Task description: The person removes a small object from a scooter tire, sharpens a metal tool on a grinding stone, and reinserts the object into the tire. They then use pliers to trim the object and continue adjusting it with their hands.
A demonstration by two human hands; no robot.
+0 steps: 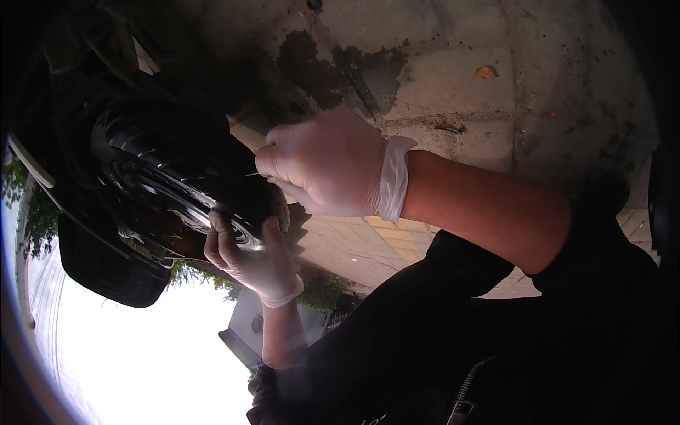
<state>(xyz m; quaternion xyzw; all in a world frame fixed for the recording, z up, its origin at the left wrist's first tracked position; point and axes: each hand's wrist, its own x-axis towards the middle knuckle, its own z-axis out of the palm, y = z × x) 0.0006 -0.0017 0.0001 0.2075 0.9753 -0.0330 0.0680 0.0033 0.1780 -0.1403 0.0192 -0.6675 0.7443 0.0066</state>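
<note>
Head view: just past the fingertips of the left hand (258,265), and to the left of the right hand (322,166), a black tyre (163,145) with ridged tread, fitted around a shiny metal rim (193,200). Between the two hands, the near end of that tyre, partly covered by both.

On the left, half curled in a thin whitish glove: fingers laid against the rim, thumb spread apart toward the tyre. Impossible to tell how firmly gripped. On the right, gloved alike and higher up: folded into a nearly closed fist, pinching a thin pale piece (259,174) at the fingertips, close beside the tyre; too small to identify.

Farther left of the left hand, a dark rounded panel (113,265); beside the left wrist, a grey boxy structure (248,319). Above the right hand, stone paving (446,35) with a dark stain (304,64); up and to the right of the same hand, an orange-brown leaf (486,73). Beneath the right hand, yellowish paving (397,236), then black clothing (425,333).
</note>
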